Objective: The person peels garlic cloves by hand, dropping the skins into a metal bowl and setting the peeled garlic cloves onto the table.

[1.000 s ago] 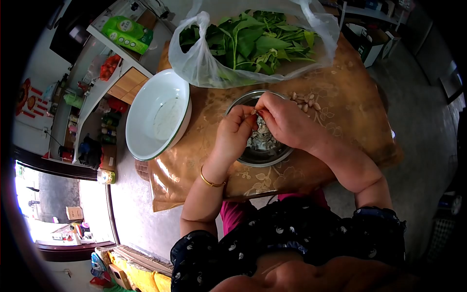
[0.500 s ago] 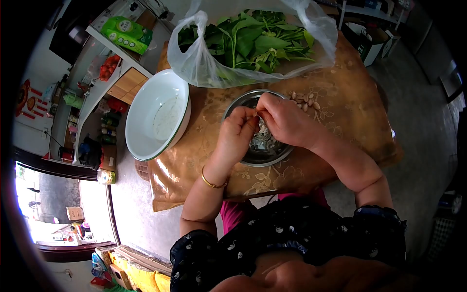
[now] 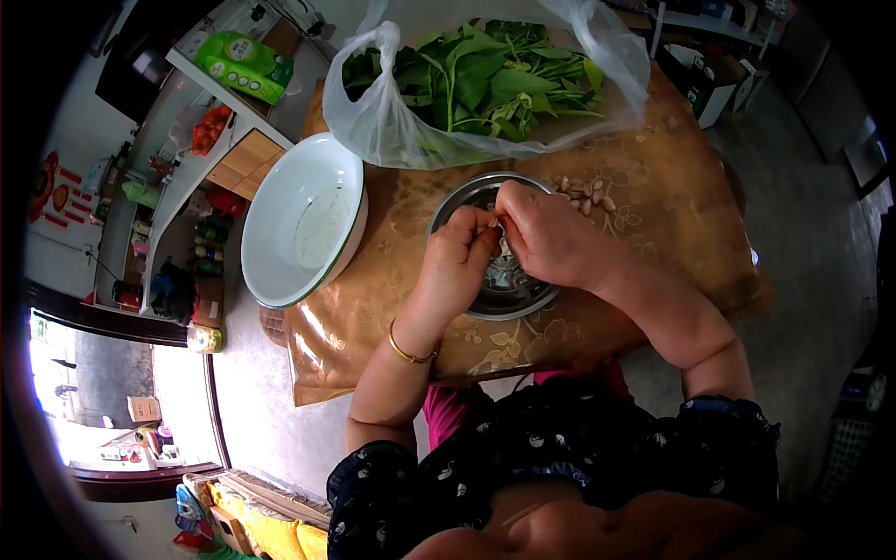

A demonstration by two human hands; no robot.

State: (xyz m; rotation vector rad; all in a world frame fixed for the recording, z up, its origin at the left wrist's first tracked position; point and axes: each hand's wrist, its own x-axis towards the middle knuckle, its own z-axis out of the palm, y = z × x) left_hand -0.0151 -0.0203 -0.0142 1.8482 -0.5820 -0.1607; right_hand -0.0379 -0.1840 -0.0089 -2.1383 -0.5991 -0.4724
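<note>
Over the steel bowl [image 3: 509,312], both my hands meet fingertip to fingertip. My left hand [image 3: 455,257], below a gold bangle [image 3: 408,351], pinches a small pale garlic clove [image 3: 494,223], mostly covered by the fingers. Thumb and fingers of my right hand [image 3: 546,235] are closed on the same clove from the other side. Pale papery garlic skins [image 3: 507,273] lie inside the bowl, partly hidden beneath my hands. Several unpeeled garlic cloves [image 3: 588,195] are scattered on the table just beyond the bowl, to the right.
A white enamel basin [image 3: 271,266] stands left of the bowl on the brown patterned tablecloth [image 3: 653,177]. At the table's far side, a clear plastic bag [image 3: 401,135] holds green leaves [image 3: 495,79]. Shelving with a green packet [image 3: 243,67] is at the left.
Both hands stay over the bowl, still pinching the clove. Their fingers have shifted only slightly; the basin, bag and loose cloves remain in place.
</note>
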